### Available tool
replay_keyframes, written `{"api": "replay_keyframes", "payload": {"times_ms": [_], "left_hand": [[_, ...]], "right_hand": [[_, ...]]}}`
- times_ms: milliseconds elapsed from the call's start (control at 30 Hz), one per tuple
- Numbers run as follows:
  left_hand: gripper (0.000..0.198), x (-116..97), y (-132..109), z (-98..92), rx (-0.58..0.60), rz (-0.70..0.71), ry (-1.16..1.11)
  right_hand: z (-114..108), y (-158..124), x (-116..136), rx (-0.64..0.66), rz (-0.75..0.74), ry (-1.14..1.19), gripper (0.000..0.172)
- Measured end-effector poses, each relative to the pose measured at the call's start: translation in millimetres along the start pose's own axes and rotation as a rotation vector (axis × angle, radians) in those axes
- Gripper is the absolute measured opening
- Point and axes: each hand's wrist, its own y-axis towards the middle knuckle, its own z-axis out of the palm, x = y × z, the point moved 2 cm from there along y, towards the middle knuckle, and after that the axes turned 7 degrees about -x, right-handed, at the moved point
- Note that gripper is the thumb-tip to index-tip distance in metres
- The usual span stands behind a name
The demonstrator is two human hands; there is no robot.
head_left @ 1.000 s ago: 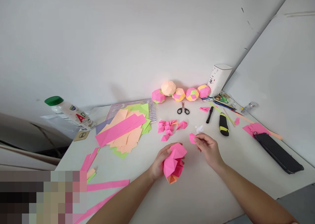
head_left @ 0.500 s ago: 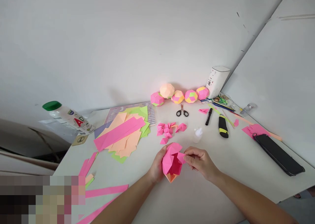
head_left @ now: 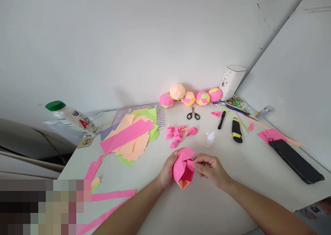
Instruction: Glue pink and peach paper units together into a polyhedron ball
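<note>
My left hand (head_left: 167, 173) cups a half-built pink paper ball (head_left: 183, 167) with an orange piece at its bottom, held just above the white table (head_left: 232, 183). My right hand (head_left: 210, 169) pinches a small folded pink paper piece (head_left: 190, 164) against the ball's open right side. A pile of small folded pink pieces (head_left: 178, 133) lies just beyond my hands. A small clear glue bottle (head_left: 210, 138) stands to the right of that pile.
Stacked pink, orange and green paper sheets (head_left: 129, 136) lie at the left, pink strips (head_left: 111, 195) nearer. Several finished paper balls (head_left: 190, 97) line the wall beside a white box (head_left: 231, 81). Scissors (head_left: 193, 114), a marker (head_left: 221, 119), a knife (head_left: 236, 131), a black case (head_left: 296, 161) and a green-capped bottle (head_left: 72, 116) lie around.
My right hand carried the small pink piece from above the table down to the ball and now presses it into the ball's right side. My left hand has kept holding the ball.
</note>
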Motion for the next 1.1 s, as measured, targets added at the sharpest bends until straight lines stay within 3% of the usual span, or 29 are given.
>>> {"api": "replay_keyframes", "payload": {"times_ms": [900,1100], "left_hand": [[0.041,3.7,0.1,-6.0,-0.064,-0.014,0.006],[0.046,2.8,-2.6,-4.5,-0.098,0.015,0.032]], "right_hand": [[-3.4,0.7,-1.8,0.032,0.094,0.106,0.024],[-2.9,-0.8,-1.1,0.033,0.254,0.238,0.026]]}}
